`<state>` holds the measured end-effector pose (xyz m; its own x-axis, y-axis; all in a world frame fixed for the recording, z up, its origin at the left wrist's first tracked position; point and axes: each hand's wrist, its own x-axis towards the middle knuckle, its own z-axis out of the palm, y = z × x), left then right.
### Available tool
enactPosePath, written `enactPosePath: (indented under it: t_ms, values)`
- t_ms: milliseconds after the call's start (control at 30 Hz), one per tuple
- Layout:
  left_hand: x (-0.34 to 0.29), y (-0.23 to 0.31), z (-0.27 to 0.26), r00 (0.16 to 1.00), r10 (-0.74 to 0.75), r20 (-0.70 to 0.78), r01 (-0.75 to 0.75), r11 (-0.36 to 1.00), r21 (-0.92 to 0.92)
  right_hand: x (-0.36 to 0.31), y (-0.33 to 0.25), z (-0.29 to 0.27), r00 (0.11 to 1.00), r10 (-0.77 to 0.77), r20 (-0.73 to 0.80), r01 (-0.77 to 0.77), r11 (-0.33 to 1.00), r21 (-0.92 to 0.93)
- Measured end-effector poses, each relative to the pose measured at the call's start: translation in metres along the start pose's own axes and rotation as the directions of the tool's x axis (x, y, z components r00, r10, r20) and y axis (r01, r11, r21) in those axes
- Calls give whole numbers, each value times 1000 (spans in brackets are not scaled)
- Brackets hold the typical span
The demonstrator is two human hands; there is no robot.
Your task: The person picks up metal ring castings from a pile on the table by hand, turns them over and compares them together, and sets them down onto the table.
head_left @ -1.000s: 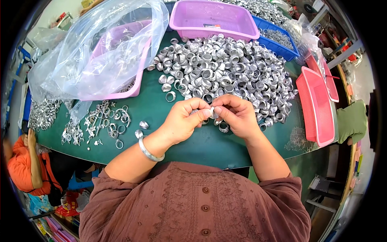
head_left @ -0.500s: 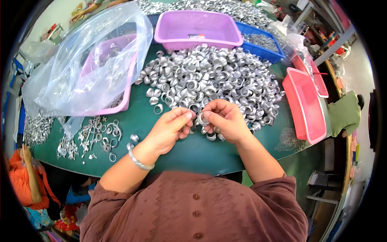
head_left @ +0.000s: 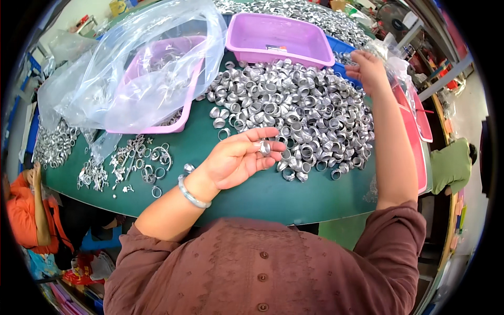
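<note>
My left hand [head_left: 231,161], with a pale bangle [head_left: 191,192] at its wrist, is turned palm up near the front of the pile. Between its thumb and fingers sits a silvery metal ring [head_left: 265,148]. A big heap of similar rings [head_left: 296,107] lies just beyond on the green table [head_left: 252,198]. My right hand [head_left: 370,73] is stretched out to the far right, over the edge of the blue tray [head_left: 338,44]. Its fingers are slightly bent and apart, and I see nothing in them. The hand hides part of the tray.
A purple basin [head_left: 281,56] stands behind the heap. On the left, a clear plastic bag [head_left: 86,86] covers part of another purple basin [head_left: 194,86]. Small metal pieces [head_left: 137,157] lie in front of it. A pink basket [head_left: 420,157] is right of my forearm; people sit at both sides.
My hands were together at the ring. My right hand has left it and moved far right to the blue tray; my left hand has turned palm up with the ring. The view has shifted slightly.
</note>
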<state>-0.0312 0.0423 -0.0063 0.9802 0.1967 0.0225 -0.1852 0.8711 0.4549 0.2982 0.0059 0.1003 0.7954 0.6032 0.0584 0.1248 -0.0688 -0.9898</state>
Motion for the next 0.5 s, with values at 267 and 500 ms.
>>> enactPosePath:
  t_ms: [267,500]
  values:
    - [-3,0,7,999,28,-30,-30,998,-50,-163,23,48,576,-495,651,728,673,-133]
    - [0,-6,9,997,47,66,-46,999,-16,-204,45,63,581,-538,610,748,649,-141]
